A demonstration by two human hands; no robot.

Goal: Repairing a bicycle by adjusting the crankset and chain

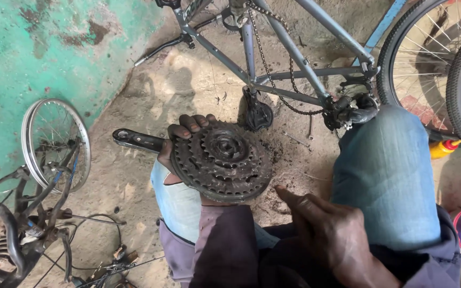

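Note:
My left hand (180, 141) grips a dirty black bicycle crankset (222, 160) with stacked toothed chainrings, fingers curled over its upper left edge. Its black crank arm (137, 140) sticks out to the left. The crankset rests over my left knee (180, 202) in blue jeans. My right hand (326, 232) holds nothing; its fingers lie together, pointing left toward the chainrings' lower right edge, just apart from them.
A grey bicycle frame (289, 50) with a hanging chain (276, 69) and rear derailleur (350, 109) stands ahead on the dirt floor. Wheels (433, 58) are at right, a bare rim (54, 144) and bike parts at left against a green wall (44, 58). A yellow bottle (444, 148) lies right.

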